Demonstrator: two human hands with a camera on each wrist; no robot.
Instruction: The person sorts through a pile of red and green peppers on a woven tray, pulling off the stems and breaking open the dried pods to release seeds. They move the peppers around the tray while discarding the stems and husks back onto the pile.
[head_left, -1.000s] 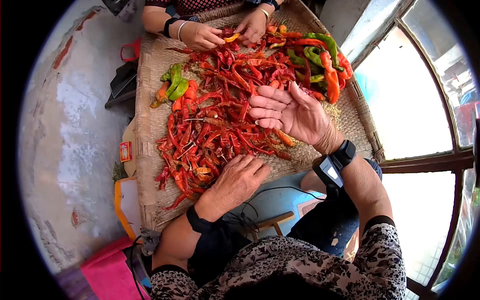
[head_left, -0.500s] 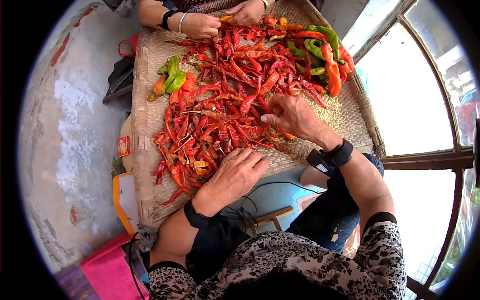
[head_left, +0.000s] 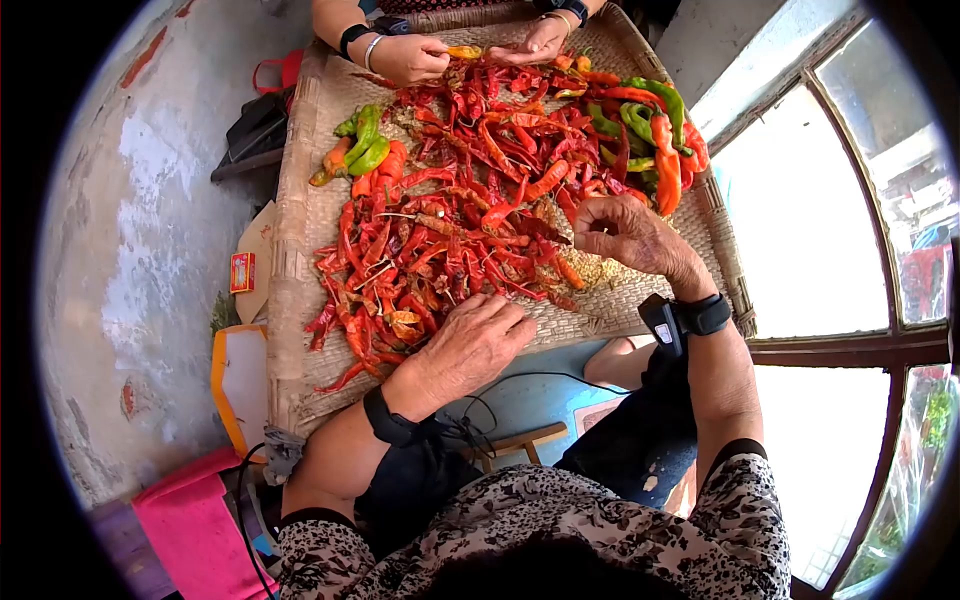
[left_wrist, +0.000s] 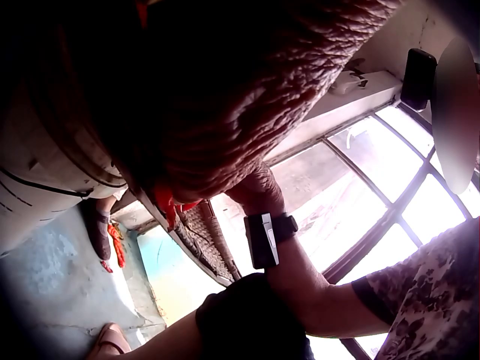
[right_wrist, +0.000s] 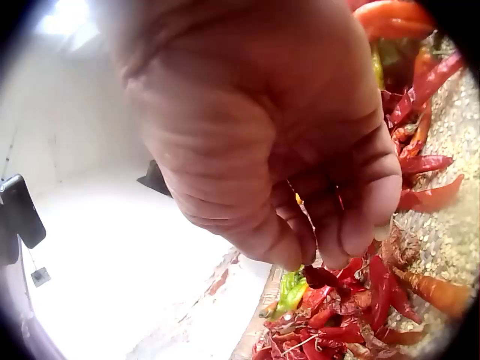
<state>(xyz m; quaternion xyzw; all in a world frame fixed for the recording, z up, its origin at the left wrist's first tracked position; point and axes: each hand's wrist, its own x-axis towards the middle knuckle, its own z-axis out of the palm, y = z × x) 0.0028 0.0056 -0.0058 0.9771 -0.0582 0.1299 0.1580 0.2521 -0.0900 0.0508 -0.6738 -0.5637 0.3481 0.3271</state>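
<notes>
Across the woven tray (head_left: 290, 290) lies a wide heap of red dried peppers (head_left: 450, 240). My left hand (head_left: 468, 345) rests palm down on the heap's near edge, fingers relaxed; its palm side is hidden, and in the left wrist view the hand (left_wrist: 247, 97) is mostly dark. Above pale seeds (head_left: 600, 270) on the tray's right part, my right hand (head_left: 640, 238) has its fingers bent together. In the right wrist view that hand (right_wrist: 262, 142) pinches a dark red pepper (right_wrist: 321, 277) between thumb and fingertips.
Across the tray, another person's hands (head_left: 410, 58) handle an orange-yellow pepper (head_left: 464, 52). Green peppers (head_left: 368, 140) lie at the left, and larger green and red ones (head_left: 666, 165) at the right. A window (head_left: 800, 220) stands on the right, a wall on the left.
My right hand has turned from palm up with spread fingers, dipped to the heap, and drawn back right with a dark red pepper pinched. My left hand stays on the heap.
</notes>
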